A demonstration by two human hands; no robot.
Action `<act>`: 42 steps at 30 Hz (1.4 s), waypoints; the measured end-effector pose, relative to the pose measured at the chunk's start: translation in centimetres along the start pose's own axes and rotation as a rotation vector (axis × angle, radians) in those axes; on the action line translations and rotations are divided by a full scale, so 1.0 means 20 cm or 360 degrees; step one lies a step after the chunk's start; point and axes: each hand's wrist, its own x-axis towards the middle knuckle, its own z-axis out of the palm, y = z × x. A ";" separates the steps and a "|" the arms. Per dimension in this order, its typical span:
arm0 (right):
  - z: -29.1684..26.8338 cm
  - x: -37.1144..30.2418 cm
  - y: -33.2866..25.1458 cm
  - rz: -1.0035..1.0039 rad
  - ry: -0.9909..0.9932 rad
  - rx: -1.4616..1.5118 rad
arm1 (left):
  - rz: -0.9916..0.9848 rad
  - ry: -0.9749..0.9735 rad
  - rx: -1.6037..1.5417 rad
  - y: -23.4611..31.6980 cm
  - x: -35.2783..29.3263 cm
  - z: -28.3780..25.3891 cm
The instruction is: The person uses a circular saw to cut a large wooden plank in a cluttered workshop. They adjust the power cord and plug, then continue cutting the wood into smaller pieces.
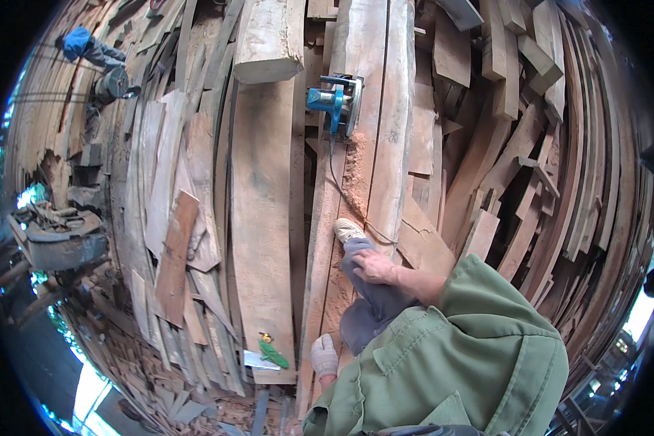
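My bare right hand [374,267] rests open on my bent knee, its fingers lying over the grey trouser cloth. Near the lower edge, my left hand [325,354], in a pale glove, is down by the long sawn planks; its fingers are too small to make out. A blue circular saw [336,103] sits on the plank [367,43] ahead of me, apart from both hands. Orange sawdust [354,171] trails from it toward me. Its dark cord [336,178] runs back past my light shoe [349,229], which stands on the wood.
Left of the planks lies a wide board [263,218], bearing a yellow tape measure [267,337], a green cloth-like item [273,354] and white paper [253,359]. A thick timber [269,36] overlies its far end. Loose offcuts [501,240] crowd the right. A person [80,45] bends far left.
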 end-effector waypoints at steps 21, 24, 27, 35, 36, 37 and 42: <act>-0.35 0.16 0.15 0.1098 0.1091 0.0713 | 0.1062 -0.1407 0.1507 0.32 1.44 -0.88; -0.19 0.34 0.11 0.1345 0.1151 0.1106 | 0.1029 -0.1412 0.1325 0.46 1.87 -0.88; 0.06 0.37 -0.11 0.1437 0.1130 0.0849 | 0.0933 -0.1442 0.0880 0.47 2.05 -0.95; -0.12 0.27 -0.39 0.1441 0.1390 0.0912 | 0.1639 -0.1804 0.0997 0.60 2.21 -0.97; -0.18 0.27 -0.40 0.1420 0.1464 0.0984 | 0.1377 -0.1831 0.1035 0.63 2.23 -0.98; -0.24 0.29 -0.39 0.1400 0.1582 0.1027 | 0.1108 -0.1849 0.1080 0.67 2.24 -1.01; -0.37 0.38 -0.37 0.1281 0.1868 0.1029 | 0.0632 -0.1653 0.1563 0.83 2.16 -1.23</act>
